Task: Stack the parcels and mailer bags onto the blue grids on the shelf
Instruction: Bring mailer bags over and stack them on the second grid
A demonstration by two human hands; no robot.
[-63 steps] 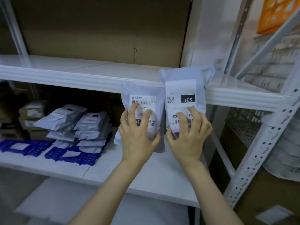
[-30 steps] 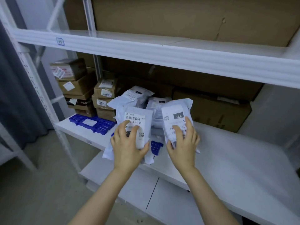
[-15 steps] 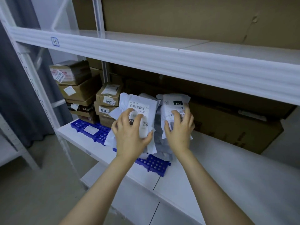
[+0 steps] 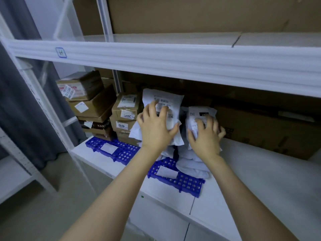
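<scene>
while left hand [image 4: 156, 130] grips mailer bag [image 4: 162, 98] | right hand [image 4: 205, 138] grips second bag [image 4: 198, 112] | over blue grid [image 4: 188, 183]

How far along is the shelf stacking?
Done: cardboard parcels stand stacked at the back of the left blue grid, and a pile of mailer bags lies on the right blue grid. In hand: the left hand holds the left mailer bag and the right hand the right mailer bag, both at that pile. Left: setting these two down; anything waiting off camera cannot be seen.
</scene>
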